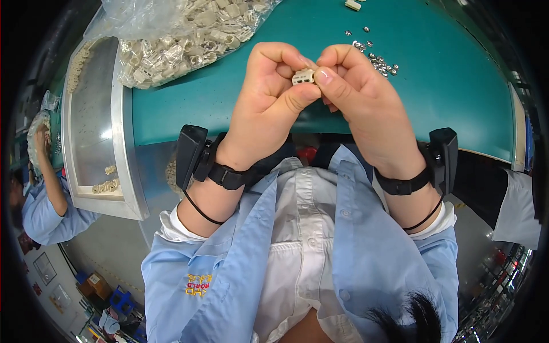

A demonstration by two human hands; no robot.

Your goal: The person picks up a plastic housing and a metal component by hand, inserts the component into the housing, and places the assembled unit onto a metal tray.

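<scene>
A small cream plastic part (303,77) with dark slots on its side is pinched between both my hands, above the green table mat (194,106). My left hand (271,86) grips its left side with thumb and fingers. On the other side, my right hand (354,86) has its thumb and index finger closed on the part. The fingers hide much of it, so I cannot see whether something smaller is held against it. Just beyond my right hand lie several small shiny metal pieces (377,62), loosely scattered.
A clear plastic bag (189,43) full of cream parts lies at the back left. Next to it stands a metal-framed tray (123,114) with rows of similar parts. Another cream piece (353,5) rests at the far edge. A co-worker's arm (52,177) reaches into a bag at far left.
</scene>
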